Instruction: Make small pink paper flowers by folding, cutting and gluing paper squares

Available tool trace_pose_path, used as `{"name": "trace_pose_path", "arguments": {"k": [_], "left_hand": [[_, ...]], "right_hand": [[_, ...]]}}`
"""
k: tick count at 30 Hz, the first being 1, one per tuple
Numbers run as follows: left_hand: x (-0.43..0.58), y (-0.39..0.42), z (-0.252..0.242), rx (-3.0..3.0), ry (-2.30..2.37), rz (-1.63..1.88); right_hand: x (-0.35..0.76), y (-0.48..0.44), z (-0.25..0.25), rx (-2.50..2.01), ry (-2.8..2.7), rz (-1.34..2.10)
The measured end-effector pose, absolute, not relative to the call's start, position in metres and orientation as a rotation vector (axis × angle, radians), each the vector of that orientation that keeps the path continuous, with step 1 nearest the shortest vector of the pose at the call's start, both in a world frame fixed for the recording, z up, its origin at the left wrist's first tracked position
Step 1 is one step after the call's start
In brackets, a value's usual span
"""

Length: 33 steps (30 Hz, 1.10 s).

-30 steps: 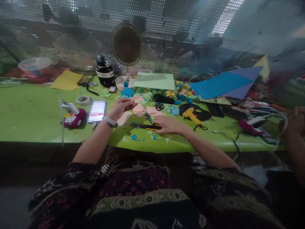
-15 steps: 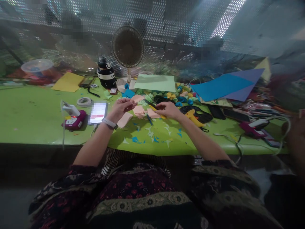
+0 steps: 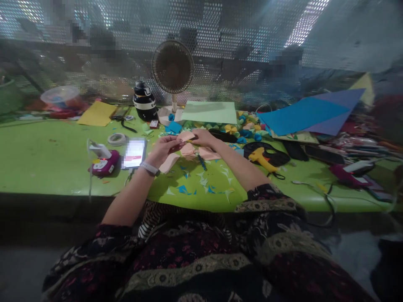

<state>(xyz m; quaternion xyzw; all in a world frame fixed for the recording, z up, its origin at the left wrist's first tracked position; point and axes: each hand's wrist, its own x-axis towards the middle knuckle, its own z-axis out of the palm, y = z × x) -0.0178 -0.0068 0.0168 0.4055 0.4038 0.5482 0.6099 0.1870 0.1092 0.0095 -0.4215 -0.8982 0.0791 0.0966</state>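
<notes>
A peach paper piece [image 3: 185,136] is pinched in the fingers of my left hand [image 3: 164,150], above the middle of the green table. My right hand [image 3: 204,138] is closed at the paper's right edge. Its back faces me and hides most of what it grips. A thin yellow edge shows by its fingers, like the slim yellow-and-black tool seen earlier. Beneath my hands lie more peach paper pieces [image 3: 209,153] and a dark blue pen-like stick [image 3: 201,162]. Blue and pale green paper scraps [image 3: 203,181] are scattered nearer the table's front edge.
Left of my hands are a phone [image 3: 134,153], a tape roll [image 3: 116,139] and a purple power socket [image 3: 106,163]. Behind stand a bottle [image 3: 145,102], a fan [image 3: 173,67] and folded paper pieces [image 3: 248,126]. A yellow glue gun [image 3: 260,157] lies right, below blue sheets [image 3: 302,113].
My right hand has moved left to the peach paper and turned, so the yellow-and-black tool is now mostly hidden. My left hand keeps hold of the paper. The view has shifted slightly.
</notes>
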Motion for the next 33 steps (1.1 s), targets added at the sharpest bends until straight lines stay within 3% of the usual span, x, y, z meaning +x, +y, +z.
{"name": "trace_pose_path", "arguments": {"k": [6,12,33], "left_hand": [[-0.018,-0.006,0.015,0.927,0.911,1.249],[-0.016,-0.006,0.015,0.944,0.924,1.244],[-0.017,-0.004,0.008,0.949,0.899,1.24]], "right_hand": [[0.194,0.108,0.01,-1.293,-2.592,0.134],[0.258,0.113,0.026,-1.661,-2.475,-0.139],[0.289,0.156,0.024,-1.935,-2.636,0.045]]}}
